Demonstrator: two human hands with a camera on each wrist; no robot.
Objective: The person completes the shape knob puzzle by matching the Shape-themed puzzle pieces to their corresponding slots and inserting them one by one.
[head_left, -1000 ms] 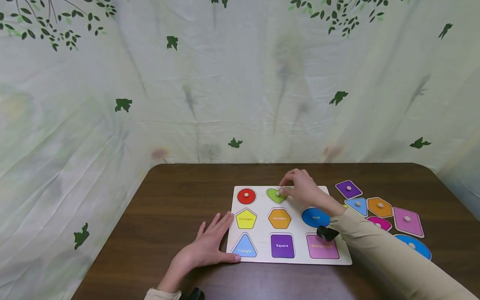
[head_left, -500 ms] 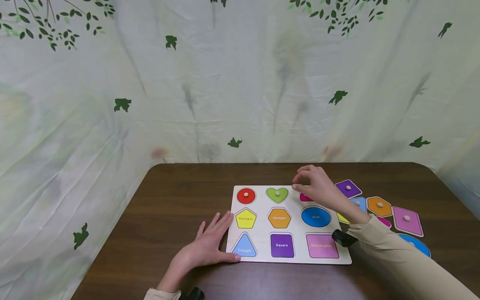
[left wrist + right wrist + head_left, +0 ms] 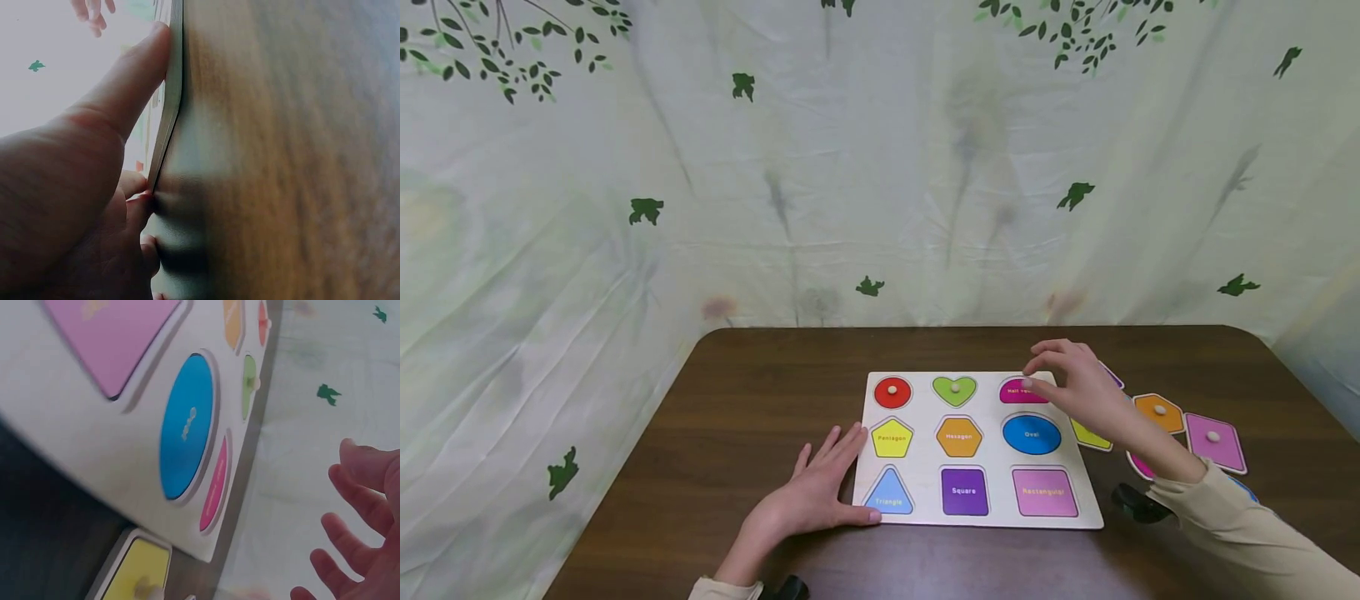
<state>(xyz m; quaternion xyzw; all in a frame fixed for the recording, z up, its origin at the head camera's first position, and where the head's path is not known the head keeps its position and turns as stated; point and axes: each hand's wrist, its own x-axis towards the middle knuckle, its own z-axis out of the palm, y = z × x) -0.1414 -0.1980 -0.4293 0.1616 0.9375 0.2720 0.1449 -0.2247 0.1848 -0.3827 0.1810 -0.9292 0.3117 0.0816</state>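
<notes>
A white shape puzzle board lies flat on the table. Its red circle piece and green heart piece sit in the top row, each with a knob. Other slots show printed shapes and words, such as the blue oval. My left hand rests against the board's left edge, its thumb at the near corner in the left wrist view. Above the board's far right corner is my right hand, fingers loosely bent. It holds nothing in the right wrist view.
Loose knobbed pieces lie right of the board: an orange hexagon, a pink rectangle and a yellow piece. Purple, magenta and blue ones are partly hidden by the right arm. A leaf-patterned curtain hangs behind the brown table.
My right hand has let go of the green heart's knob and moved right, uncovering the magenta half-round slot and the oval. The left hand and the board stay put.
</notes>
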